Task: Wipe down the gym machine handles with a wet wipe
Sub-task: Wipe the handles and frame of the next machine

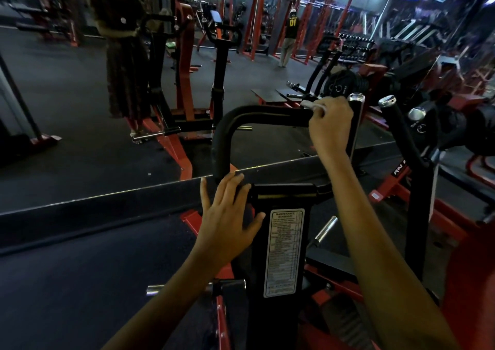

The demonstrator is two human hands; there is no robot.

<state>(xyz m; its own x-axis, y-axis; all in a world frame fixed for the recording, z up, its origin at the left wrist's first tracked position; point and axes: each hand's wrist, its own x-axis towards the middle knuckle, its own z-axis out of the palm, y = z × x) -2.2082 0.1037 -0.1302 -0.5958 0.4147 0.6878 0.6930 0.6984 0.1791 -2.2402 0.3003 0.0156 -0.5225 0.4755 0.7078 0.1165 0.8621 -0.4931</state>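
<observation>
A black padded handle (257, 116) curves up from the machine's post and runs right. My right hand (329, 127) is wrapped round its right end, with a white wet wipe (312, 105) pressed between fingers and bar. My left hand (227, 215) rests with straight fingers on the lower left part of the handle, beside the black post (278, 309) bearing a white maintenance label (284, 250). A second black handle (399, 127) with a chrome end cap rises to the right, untouched.
A wall mirror (107, 108) stands straight ahead, its lower edge crossing behind the handle; it reflects a standing person and red and black machines. Red frame parts (463, 282) and weight plates (452, 124) crowd the right. Dark floor mat (80, 282) lies to the left.
</observation>
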